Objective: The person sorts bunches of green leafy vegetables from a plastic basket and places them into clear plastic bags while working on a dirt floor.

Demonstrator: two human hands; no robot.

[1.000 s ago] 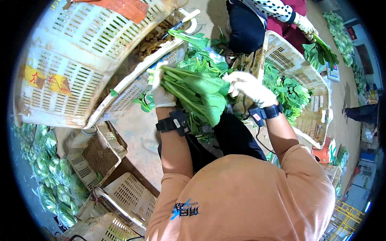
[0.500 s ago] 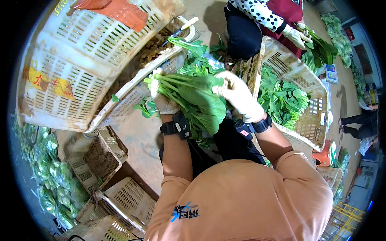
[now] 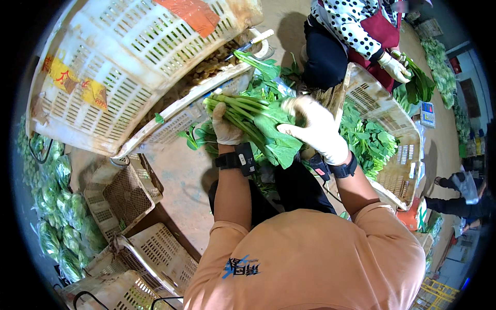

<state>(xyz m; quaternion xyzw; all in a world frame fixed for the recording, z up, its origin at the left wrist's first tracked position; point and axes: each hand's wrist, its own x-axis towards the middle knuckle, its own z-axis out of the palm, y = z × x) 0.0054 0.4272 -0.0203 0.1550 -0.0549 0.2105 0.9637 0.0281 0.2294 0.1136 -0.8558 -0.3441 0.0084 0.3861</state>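
Observation:
My gloved left hand (image 3: 226, 125) is closed around the pale stems of a bunch of leafy greens (image 3: 279, 142), held in front of my body. The stem ends point to the upper left, and the broad leaves hang toward the lower right. At the leafy end is my gloved right hand (image 3: 318, 129), its thumb apart from its fingers and lying against the leaves. Those fingers are partly blurred. More loose greens (image 3: 266, 85) lie beyond the bunch. A knife (image 3: 250, 44) with a pale handle rests at the crate's edge above them.
A large whitish crate (image 3: 119, 62) leans at the upper left. To my right, another crate (image 3: 408, 134) holds cut greens (image 3: 369, 142). Smaller crates (image 3: 160, 248) and bagged vegetables (image 3: 62, 222) are at the left. A co-worker (image 3: 356, 31) holds greens at the upper right, near a scale (image 3: 427, 113).
The bunch has tilted, its leafy end lower. My right thumb and fingers have spread from their pinch on the leaf tips. The whole view has shifted slightly.

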